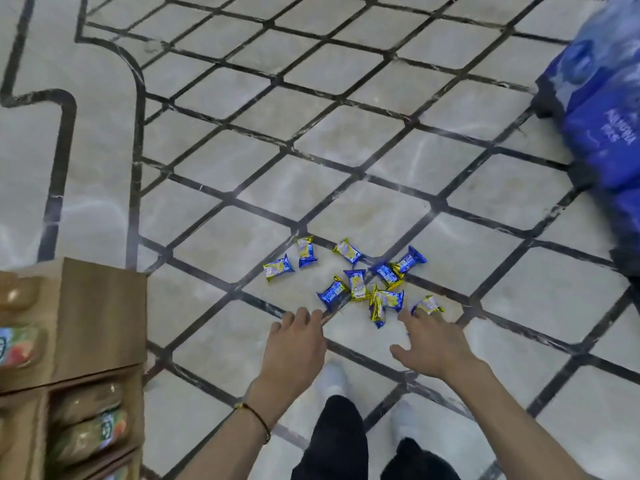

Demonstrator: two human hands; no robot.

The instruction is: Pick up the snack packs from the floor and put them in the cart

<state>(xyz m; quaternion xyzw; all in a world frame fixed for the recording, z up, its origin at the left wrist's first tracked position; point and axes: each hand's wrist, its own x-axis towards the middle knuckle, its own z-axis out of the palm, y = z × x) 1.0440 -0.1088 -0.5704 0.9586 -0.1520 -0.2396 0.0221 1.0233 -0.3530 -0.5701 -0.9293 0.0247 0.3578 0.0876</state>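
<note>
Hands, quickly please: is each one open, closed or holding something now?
Left hand: open, holding nothing.
Right hand: open, holding nothing.

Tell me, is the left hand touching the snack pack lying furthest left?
Apart. The head view shows bare floor between the left hand and the leftmost snack pack.

A: Right edge: blue wrapped bundle [602, 133], cut off by the frame. Lettering smeared, unreadable.
B: Left edge: cardboard box [100, 317], also cropped. The packets [86, 434] inside are blurred.
A: Snack packs [356, 282]: print too small to read.
B: Nearest pack [429, 304] is partly hidden under the right hand [434, 341]. Contact unclear.
</note>
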